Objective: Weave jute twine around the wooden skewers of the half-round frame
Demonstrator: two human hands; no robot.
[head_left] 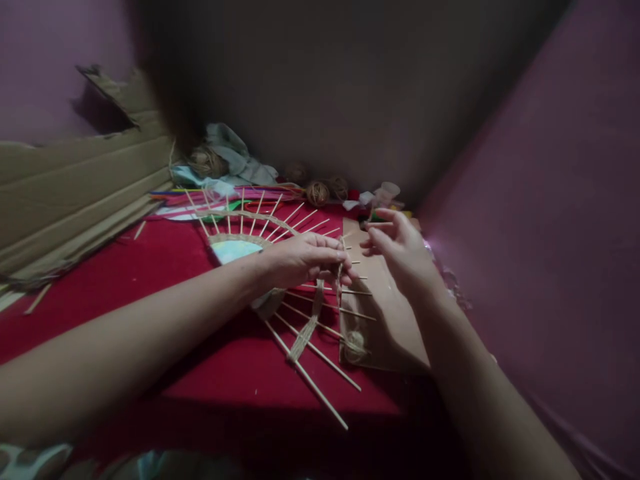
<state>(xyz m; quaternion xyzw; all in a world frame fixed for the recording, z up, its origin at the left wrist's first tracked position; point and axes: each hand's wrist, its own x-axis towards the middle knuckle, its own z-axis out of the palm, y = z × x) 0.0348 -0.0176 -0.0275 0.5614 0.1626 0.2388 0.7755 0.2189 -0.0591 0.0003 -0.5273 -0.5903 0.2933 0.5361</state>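
A fan-shaped frame of thin wooden sticks (320,393) lies on red cloth, with bands of woven twine (304,339) across the sticks and a pale blue-green half-round piece (235,250) at its centre. Over the frame's right part, my left hand (323,257) is closed, pinching a strand of twine (341,277) close to the stick tips. The strand hangs down from its fingertips. My right hand (400,250) is raised just right of it, fingers loosely bent and apart, with no held thing that I can make out. A small ball of twine (355,345) rests below the hands.
Under the right hand lies a flat cardboard sheet (400,333). Torn cardboard (85,193) stands at the left against the wall. Along the back are twine balls (317,193), light blue cloth (235,157) and a translucent cup (387,192). The red cloth (215,373) reaches the near edge.
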